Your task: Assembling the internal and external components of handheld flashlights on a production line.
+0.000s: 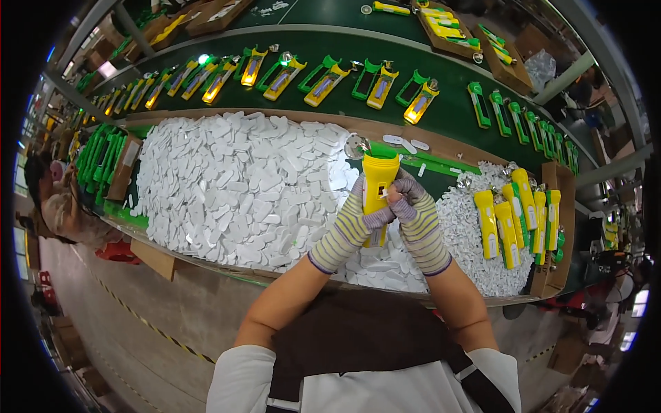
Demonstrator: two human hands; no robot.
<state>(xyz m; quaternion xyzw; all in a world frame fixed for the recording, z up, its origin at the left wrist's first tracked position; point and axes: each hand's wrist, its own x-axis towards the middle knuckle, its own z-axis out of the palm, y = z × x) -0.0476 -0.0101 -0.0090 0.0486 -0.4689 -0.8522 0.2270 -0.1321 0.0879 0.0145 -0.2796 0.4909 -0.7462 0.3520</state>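
Gripped upright at mid-bench, over a broad heap of small white plastic plates [234, 186]: a yellow plastic flashlight body [379, 180], silver reflector head [356, 145] tilted up and left. Left hand [352, 220], in a striped knit glove, wrapped around the lower casing, seemingly to steady it; right hand [412, 215], gloved alike, closed on the right flank with fingertips pinched at the side seam, likely pressing a part home. Stacked within reach at right, a row of finished yellow flashlights [518, 213] on a second pile of white parts [463, 241]. Beyond, green and yellow housings [330, 81] spaced along a dark green conveyor belt [447, 113]. Hidden by the fingers: whatever small piece sits at the seam. Cut off at far left: a seated co-worker [58, 206], hands out of sight. Bench corners bent and darkened by the lens.
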